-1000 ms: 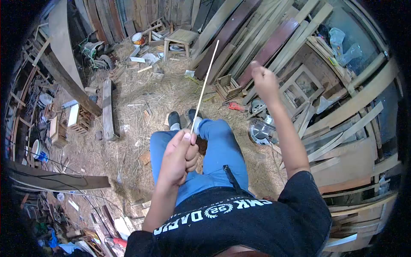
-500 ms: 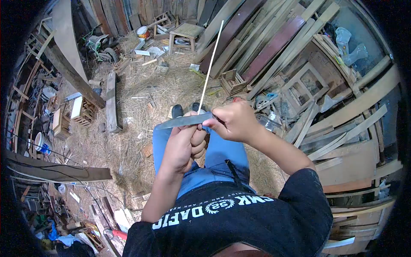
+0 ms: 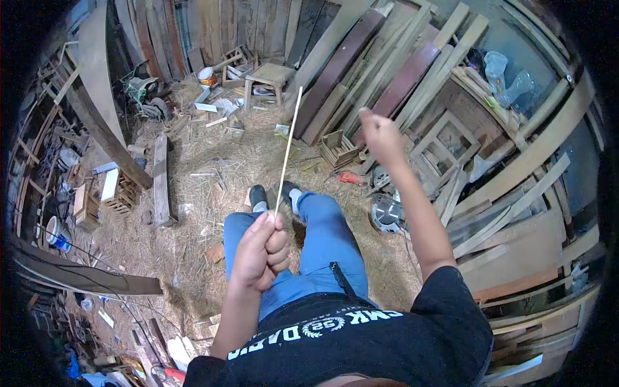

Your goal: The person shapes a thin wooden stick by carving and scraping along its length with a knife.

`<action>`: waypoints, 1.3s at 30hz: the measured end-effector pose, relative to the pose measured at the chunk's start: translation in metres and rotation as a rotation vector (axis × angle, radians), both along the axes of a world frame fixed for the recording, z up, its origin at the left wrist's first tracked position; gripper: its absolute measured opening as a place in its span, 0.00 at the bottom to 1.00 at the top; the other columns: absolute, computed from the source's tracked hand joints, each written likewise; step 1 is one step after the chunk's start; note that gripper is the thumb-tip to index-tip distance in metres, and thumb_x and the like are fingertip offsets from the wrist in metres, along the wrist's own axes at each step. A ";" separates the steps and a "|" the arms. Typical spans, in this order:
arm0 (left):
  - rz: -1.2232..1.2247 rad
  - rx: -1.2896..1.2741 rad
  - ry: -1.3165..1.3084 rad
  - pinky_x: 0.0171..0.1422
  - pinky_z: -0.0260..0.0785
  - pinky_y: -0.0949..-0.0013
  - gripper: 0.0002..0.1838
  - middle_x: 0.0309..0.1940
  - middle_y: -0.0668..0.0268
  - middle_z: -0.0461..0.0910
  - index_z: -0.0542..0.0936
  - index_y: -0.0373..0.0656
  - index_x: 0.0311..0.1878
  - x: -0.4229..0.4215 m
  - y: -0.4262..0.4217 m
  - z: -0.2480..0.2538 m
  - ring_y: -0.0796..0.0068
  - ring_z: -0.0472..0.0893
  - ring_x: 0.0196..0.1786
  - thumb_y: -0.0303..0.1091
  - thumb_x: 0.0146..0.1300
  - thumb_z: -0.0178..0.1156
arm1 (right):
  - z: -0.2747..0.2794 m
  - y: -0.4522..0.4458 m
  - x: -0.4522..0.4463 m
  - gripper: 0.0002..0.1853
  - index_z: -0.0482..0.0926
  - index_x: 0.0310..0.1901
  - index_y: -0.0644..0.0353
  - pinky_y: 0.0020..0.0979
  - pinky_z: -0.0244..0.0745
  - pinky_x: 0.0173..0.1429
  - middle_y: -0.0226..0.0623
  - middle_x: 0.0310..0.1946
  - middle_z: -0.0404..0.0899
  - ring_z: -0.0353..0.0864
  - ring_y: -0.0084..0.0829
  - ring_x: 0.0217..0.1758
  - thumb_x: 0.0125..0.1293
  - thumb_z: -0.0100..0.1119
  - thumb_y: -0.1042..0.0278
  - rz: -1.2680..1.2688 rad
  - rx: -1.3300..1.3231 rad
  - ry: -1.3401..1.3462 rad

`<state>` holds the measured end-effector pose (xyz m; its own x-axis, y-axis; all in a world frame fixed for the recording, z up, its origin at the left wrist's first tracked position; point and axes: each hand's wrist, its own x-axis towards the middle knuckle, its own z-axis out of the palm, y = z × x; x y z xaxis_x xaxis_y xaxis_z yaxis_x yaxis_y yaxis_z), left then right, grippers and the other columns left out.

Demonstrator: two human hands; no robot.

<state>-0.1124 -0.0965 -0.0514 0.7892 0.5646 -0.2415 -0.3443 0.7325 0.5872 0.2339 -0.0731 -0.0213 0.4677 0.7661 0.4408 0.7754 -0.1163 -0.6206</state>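
Note:
My left hand (image 3: 261, 250) is closed around the lower end of a thin, pale wooden stick (image 3: 291, 145). The stick points up and away from me, tilted slightly right, above my knees. Raised to the right and apart from the stick is my right hand (image 3: 383, 138), its fingers curled in a fist with the thumb on top. The knife that it gripped half a second ago hardly shows now; its blade is blurred or edge-on against the planks.
Long boards (image 3: 342, 71) lean at the back right, beside a small slatted crate (image 3: 338, 149). A red power tool (image 3: 350, 177) and a circular saw (image 3: 387, 214) lie right of my legs. A low wooden stool (image 3: 267, 79) stands behind. Shavings and straw cover the floor (image 3: 200, 155).
My right hand has moved up and right, away from the stick, where the knife blade lay across it. My left hand has lowered slightly, still gripping the stick, and my legs have shifted.

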 end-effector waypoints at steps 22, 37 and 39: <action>0.052 0.184 0.140 0.17 0.40 0.76 0.08 0.16 0.80 0.55 0.70 0.49 0.44 0.036 -0.024 0.028 0.89 0.51 0.13 0.37 0.82 0.44 | 0.004 -0.081 -0.099 0.27 0.74 0.21 0.54 0.40 0.70 0.25 0.39 0.14 0.72 0.78 0.43 0.19 0.68 0.62 0.41 0.525 0.052 -0.504; 0.043 0.161 0.001 0.15 0.38 0.76 0.10 0.15 0.80 0.50 0.68 0.51 0.45 0.015 -0.025 0.027 0.89 0.48 0.12 0.43 0.84 0.42 | 0.015 -0.066 -0.087 0.29 0.78 0.25 0.62 0.39 0.68 0.25 0.43 0.16 0.75 0.80 0.37 0.19 0.72 0.59 0.41 0.359 -0.115 -0.270; 0.094 0.204 0.069 0.15 0.39 0.76 0.10 0.15 0.80 0.51 0.68 0.50 0.46 0.017 -0.027 0.029 0.88 0.49 0.12 0.43 0.84 0.43 | 0.005 -0.067 -0.103 0.28 0.79 0.26 0.61 0.40 0.70 0.25 0.43 0.16 0.75 0.80 0.41 0.20 0.71 0.59 0.41 0.470 -0.067 -0.343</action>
<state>-0.0959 -0.1236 -0.0219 0.7161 0.6778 -0.1665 -0.3593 0.5625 0.7446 0.1311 -0.1405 -0.0167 -0.0895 0.8884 0.4503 0.9085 0.2581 -0.3286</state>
